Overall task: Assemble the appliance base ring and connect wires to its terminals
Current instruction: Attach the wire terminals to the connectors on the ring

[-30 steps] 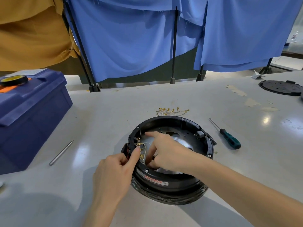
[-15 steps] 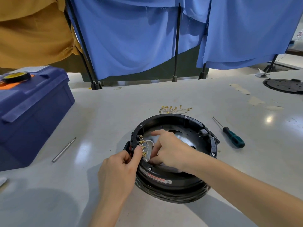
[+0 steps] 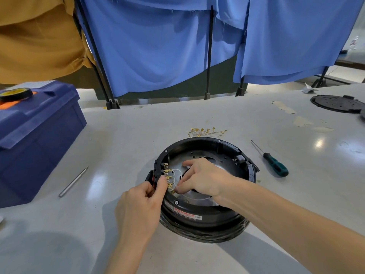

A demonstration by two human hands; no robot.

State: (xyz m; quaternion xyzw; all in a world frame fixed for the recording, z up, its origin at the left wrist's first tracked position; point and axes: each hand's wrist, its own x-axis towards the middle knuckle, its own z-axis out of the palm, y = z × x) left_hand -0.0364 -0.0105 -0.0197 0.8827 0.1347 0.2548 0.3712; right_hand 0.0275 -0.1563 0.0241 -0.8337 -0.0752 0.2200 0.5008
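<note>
1. Worktop (image 3: 122, 147) is spanning the view, pale and glossy; blue curtains (image 3: 158, 46) are hanging behind it at 12 o'clock, mustard cloth (image 3: 35, 40) at 10 o'clock.
2. Blue toolbox (image 3: 35, 139) is sitting at 9 o'clock of the view, lid closed, with a black tape roll (image 3: 15, 93) lying on top.
3. Base ring (image 3: 207, 141), black, is sitting on the worktop at centre, open side up, with its label facing 6 o'clock.
4. Left hand (image 3: 140, 206) is coming in from 6 o'clock. Its thumb and curled fingers are pinching the terminal block (image 3: 158, 171) on the ring's 9 o'clock wall.
5. Right hand (image 3: 205, 178) is reaching in from 4 o'clock, over the ring's near rim. Its thumb and curled fingers are pinching the white wire (image 3: 177, 172) by the terminals, and its forefinger is stretching out over the inner plate.
6. Black disc (image 3: 335, 103) is lying at 2 o'clock, well apart from the ring.
7. Screwdriver (image 3: 274, 163), green handle, is lying at 3 o'clock of the ring, near it.
8. Metal pin (image 3: 73, 181) is lying at 9 o'clock, between toolbox and ring.
9. Loose brass connectors (image 3: 205, 131) are lying in a heap just beside the ring at 12 o'clock.
10. Brass terminals (image 3: 167, 175) are standing in a row inside the block, just beside both thumbs.
</note>
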